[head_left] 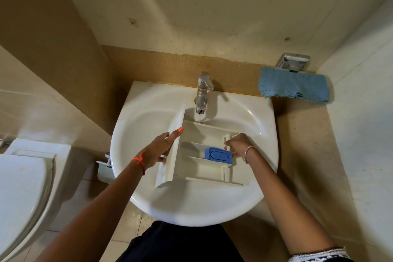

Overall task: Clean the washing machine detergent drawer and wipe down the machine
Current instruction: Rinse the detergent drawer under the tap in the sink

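- Toilet (23,193): at my far left, white, lid down, only partly in view.
- Left hand (158,151): clenched on the front panel of the drawer, thumb on the inner face, the other fingers wrapped behind it. A red thread is tied at the wrist.
- Drawer (204,168): white plastic, held over the basin between both my hands, open side up, front panel at the left end. I count several compartments divided by ribs.
- Blue insert (219,155): sits in the middle compartment, toward the right end of the drawer.
- Sink (191,206): white, rounded, directly beneath the drawer.
- Tap (202,93): chrome, at the back of the sink, running. The thin stream lands on the far edge of the drawer.
- Right hand (239,144): grasping the right end of the drawer, fingers curled over the rear wall just beside the blue insert. A bracelet is on the wrist.
- Blue cloth (294,85): draped from a chrome holder (293,61) on the wall, right of the sink, well apart from both hands.
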